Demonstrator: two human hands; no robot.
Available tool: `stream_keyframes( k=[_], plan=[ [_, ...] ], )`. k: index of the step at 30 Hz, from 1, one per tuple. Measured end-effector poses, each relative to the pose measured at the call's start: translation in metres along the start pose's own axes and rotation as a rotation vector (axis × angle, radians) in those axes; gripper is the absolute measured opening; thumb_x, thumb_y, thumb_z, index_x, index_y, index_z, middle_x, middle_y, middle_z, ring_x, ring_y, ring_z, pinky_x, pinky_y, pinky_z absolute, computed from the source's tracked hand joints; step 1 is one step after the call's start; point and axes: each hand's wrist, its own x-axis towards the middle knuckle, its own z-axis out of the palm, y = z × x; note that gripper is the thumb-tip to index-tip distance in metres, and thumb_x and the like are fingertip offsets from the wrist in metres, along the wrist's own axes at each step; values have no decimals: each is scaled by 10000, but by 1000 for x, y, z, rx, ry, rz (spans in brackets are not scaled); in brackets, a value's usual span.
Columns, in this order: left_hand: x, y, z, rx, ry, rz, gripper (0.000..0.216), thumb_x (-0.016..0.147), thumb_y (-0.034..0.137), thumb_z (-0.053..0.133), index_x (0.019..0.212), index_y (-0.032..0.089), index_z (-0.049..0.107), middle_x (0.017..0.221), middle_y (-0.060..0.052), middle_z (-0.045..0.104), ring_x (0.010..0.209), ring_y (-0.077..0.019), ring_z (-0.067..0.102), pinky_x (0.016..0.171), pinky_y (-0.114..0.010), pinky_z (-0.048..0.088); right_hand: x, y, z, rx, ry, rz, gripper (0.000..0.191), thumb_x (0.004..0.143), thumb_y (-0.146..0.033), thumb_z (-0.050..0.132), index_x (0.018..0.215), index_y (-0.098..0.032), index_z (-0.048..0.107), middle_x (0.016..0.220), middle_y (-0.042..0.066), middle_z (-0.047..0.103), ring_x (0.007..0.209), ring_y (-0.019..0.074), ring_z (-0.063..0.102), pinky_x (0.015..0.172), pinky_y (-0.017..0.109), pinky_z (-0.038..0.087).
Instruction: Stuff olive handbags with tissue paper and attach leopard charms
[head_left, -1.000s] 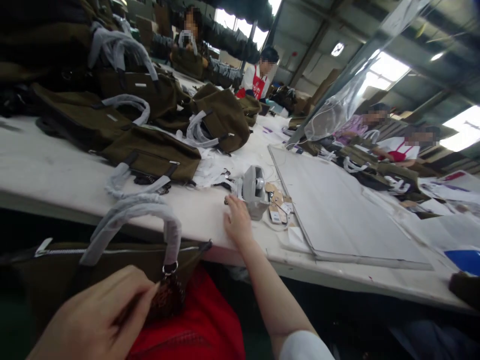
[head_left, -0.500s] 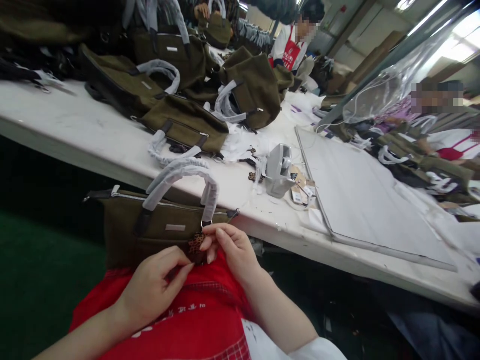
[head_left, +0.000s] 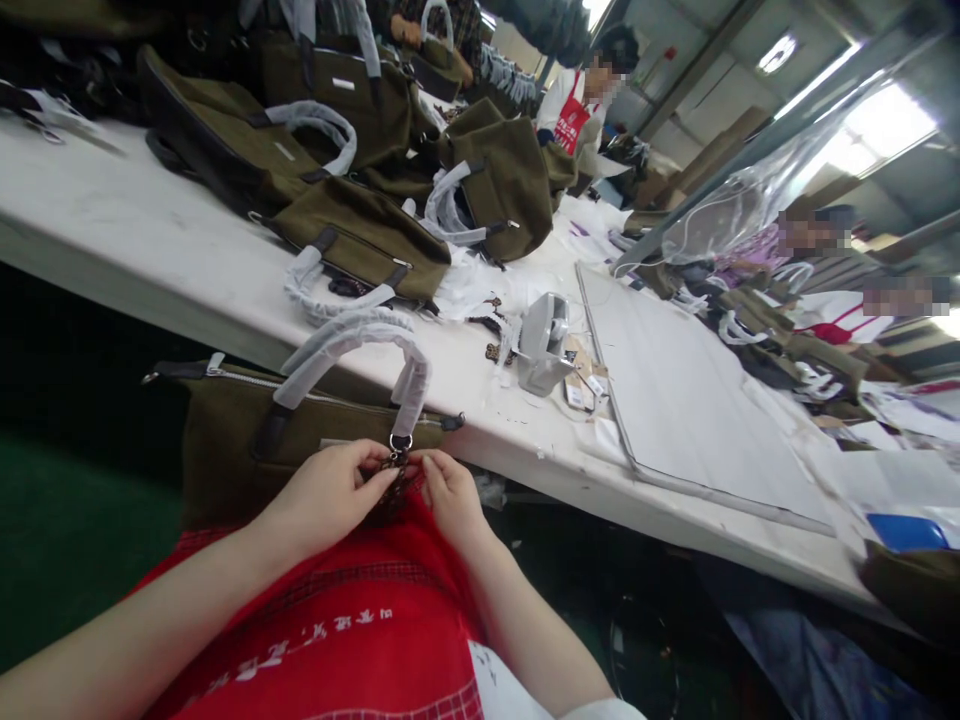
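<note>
An olive handbag [head_left: 217, 430] with dark trim and a silver zip stands against my red apron, at the near table edge. Its handles [head_left: 360, 335] are wrapped in white film. From the metal ring at the foot of the near handle hangs a leopard-print charm [head_left: 393, 478], largely covered by my fingers. My left hand [head_left: 326, 500] pinches this charm between thumb and forefinger, just below the ring. Close on its right, the fingertips of my right hand [head_left: 454, 500] are pressed together beside the ring and clasp; what they grip is hidden.
More olive handbags [head_left: 360, 235] are heaped on the white table [head_left: 202, 260]. A grey tape dispenser [head_left: 545, 345] stands beside paper tags [head_left: 583, 380] and another leopard-print piece [head_left: 496, 352]. Farther right lies a pale board [head_left: 690, 390]. Several people work beyond.
My left hand has moved up and right onto the charm below the ring. My right hand has shifted slightly right of the ring. The view has tilted a little.
</note>
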Motion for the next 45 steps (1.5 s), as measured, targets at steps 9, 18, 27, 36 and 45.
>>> stream_keyframes(
  k=[9,18,27,36,45],
  plan=[
    [11,-2,7,161,86,41,317,896,468,502,950,214,685,895,-51,748,832,-239,684,738,-310,470,-8,-15,-4,-104,-77,-167,306,986,-261,422,1120,-204,691,826,22,723,803,157,676,807,273,522],
    [15,-9,0,45,99,10,267,835,392,567,980,221,712,968,-32,761,914,-239,689,844,-330,500,-7,-25,-40,-474,-115,-134,287,1007,-323,437,1045,-254,713,1011,17,756,925,189,704,811,268,504],
    [15,-11,2,43,127,8,279,828,365,555,990,201,712,971,-39,762,905,-241,693,853,-330,514,0,-22,-50,-680,-149,-115,280,1006,-282,446,1129,-291,698,1077,4,756,969,202,714,838,269,506],
    [16,-13,5,56,147,12,278,828,358,551,998,202,706,968,-41,760,911,-241,695,855,-340,518,7,-22,-59,-742,-227,-160,292,982,-231,474,1144,-333,695,1095,-24,753,988,201,711,848,272,515],
    [16,-13,5,55,156,4,249,834,351,541,973,217,698,936,-28,754,890,-234,691,835,-342,509,17,-29,-57,-784,-288,-221,284,990,-230,471,1150,-309,692,1069,-12,758,983,190,708,856,259,503]
  ],
)
